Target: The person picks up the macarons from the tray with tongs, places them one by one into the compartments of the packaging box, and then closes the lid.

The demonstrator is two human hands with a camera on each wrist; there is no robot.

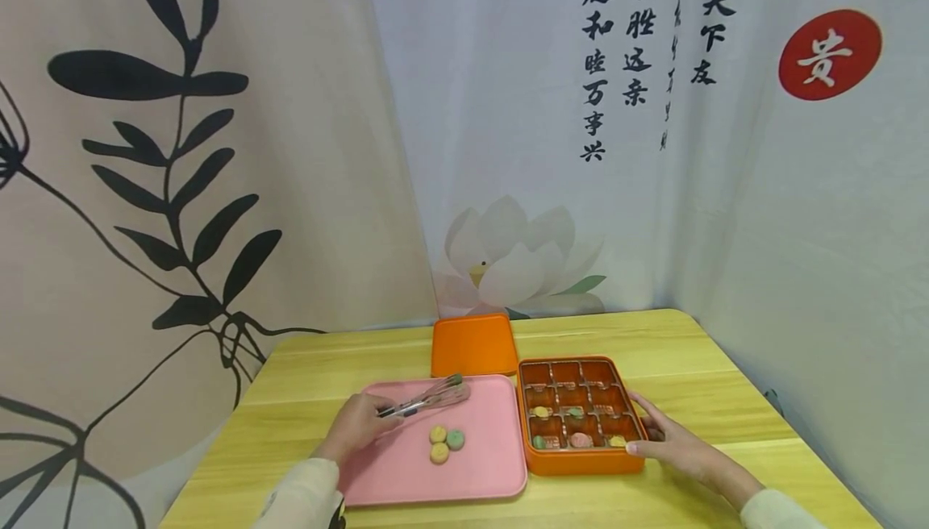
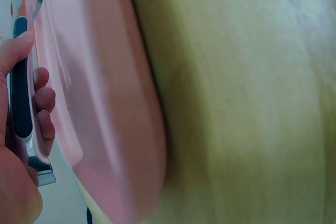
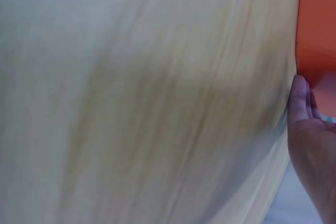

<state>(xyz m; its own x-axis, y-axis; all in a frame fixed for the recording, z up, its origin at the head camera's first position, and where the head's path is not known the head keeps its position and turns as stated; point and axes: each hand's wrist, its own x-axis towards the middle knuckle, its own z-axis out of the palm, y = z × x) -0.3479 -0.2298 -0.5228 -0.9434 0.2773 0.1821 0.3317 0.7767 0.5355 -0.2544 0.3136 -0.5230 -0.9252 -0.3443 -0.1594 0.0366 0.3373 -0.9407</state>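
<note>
Clerk: State of the left grip?

Inspector: The left hand (image 1: 360, 424) grasps the tongs (image 1: 410, 408), thumb on one side of the dark-inset metal handle, fingers curled on the other.

Clerk: And the right?

Inspector: The right hand (image 1: 675, 444) clasps nothing. Its fingers lie extended against the right side of the orange box (image 1: 588, 464), thumb at the near right corner.

Clerk: Location of the tongs?

Inspector: Over the far half of the pink tray (image 1: 479, 481), heads directed away and to the right. Green shows at one head; too small to identify.

Clerk: Contents of the tray?

Inspector: Two yellow rounds (image 1: 439, 453) and a green round (image 1: 455, 439), grouped close together.

Clerk: And the box?

Inspector: Immediately right of the tray, divided into compartments. Nearest row, left to right: green, pink and yellow pieces. Next row: yellow at left, green in the middle.

Clerk: Surroundings?

Inspector: A flat orange panel (image 1: 474, 345) lies just behind the tray. All rest on a wood-grain table (image 1: 602, 501). Beyond it hangs a pale cloth (image 1: 327, 150) printed with dark leaves, a lotus and characters, two set on red ovals.
</note>
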